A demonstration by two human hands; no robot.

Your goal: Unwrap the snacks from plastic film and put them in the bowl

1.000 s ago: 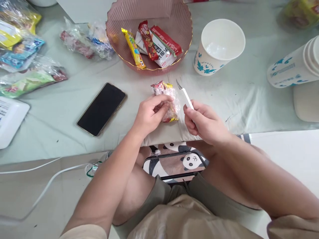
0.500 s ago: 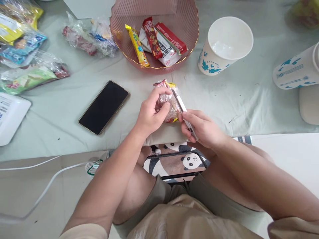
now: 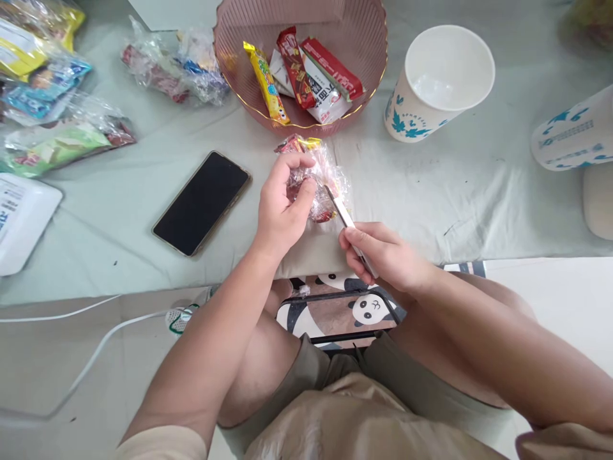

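to your left, a phone (image 3: pixel 202 203) lies aslant on the pale cloth (image 3: pixel 407 198). beyond it you have two plastic-wrapped packs (image 3: pixel 160 73) side by side; further left, a heap of bagged snacks (image 3: pixel 43 89) above a white box (image 3: pixel 23 220). ahead of you, a pink bowl (image 3: pixel 354 45) with a gold rim holds several bars (image 3: pixel 299 70). to its right stands a white cup (image 3: pixel 416 115); another cup (image 3: pixel 575 134) is cut by the frame. a white cable (image 3: pixel 100 348) curves below, left of you.

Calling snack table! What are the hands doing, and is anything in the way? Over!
Left hand on wrapped pack. Right hand gripping cutter, pointed at the pack, contact unclear. In the way: left thumb, close to the blade.
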